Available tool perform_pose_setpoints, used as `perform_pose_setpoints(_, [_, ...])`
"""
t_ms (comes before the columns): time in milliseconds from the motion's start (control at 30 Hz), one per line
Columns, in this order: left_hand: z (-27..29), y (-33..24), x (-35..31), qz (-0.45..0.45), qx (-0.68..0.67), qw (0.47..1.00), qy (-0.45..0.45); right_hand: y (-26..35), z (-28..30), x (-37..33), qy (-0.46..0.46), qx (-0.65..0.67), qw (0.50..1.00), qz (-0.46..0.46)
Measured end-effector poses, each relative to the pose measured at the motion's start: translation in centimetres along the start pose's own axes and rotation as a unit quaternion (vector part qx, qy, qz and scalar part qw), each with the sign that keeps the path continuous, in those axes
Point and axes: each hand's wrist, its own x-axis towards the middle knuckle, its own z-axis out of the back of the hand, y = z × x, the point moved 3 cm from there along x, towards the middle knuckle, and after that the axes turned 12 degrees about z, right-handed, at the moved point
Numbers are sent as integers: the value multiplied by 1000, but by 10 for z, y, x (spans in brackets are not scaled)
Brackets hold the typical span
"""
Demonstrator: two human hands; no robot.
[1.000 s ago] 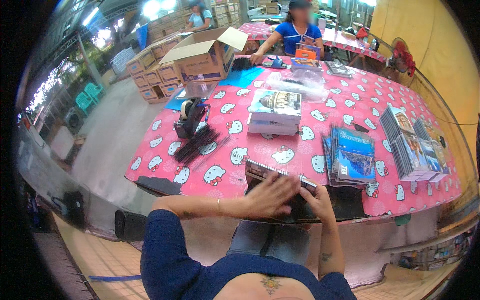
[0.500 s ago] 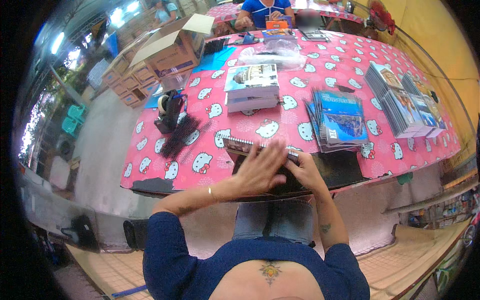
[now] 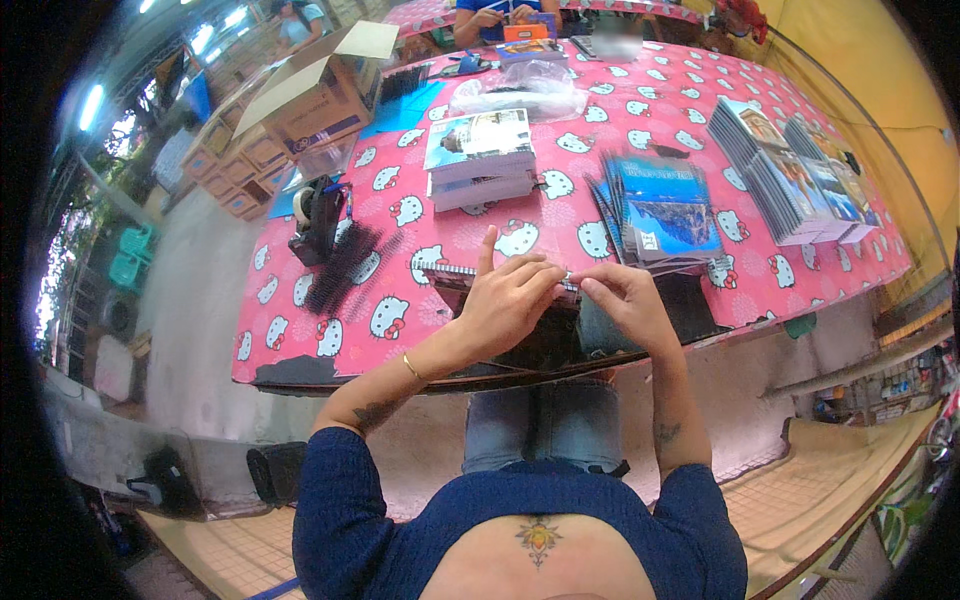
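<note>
A spiral-bound book (image 3: 452, 284) lies before me at the table's near edge, its coil along the far side. My left hand (image 3: 512, 302) reaches over it, one finger raised and the others bent together at the right part of the coil. Its thumb is hidden. At the coil's right end my right hand (image 3: 630, 302) pinches with thumb and index finger. Both hands' fingertips nearly meet there, and they cover much of the book. Just beyond my right hand lies a fanned pile of blue-covered books (image 3: 665, 210).
A tape dispenser (image 3: 316, 220) and loose black coils (image 3: 350, 270) lie left. Beyond the hands stands a book stack (image 3: 480, 160); more stacks (image 3: 795, 190) are at right. Far back are crumpled clear plastic (image 3: 520, 92), an open carton (image 3: 310, 100) and another person's hands (image 3: 505, 18).
My left hand has gone from lying flat across the book to bending its fingers at the coil's right end, one finger raised. My right hand has shifted to a fingertip pinch there. The view tilted slightly.
</note>
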Motion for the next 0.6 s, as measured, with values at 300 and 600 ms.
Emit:
perform_pose_setpoints(300, [3,7,10,41,-8,994,104,1,10,24,113,-50,992,26])
perform_pose_setpoints(600, [10,2,-8,25,57,996,62,1,-36,17,-95,-264,955,97])
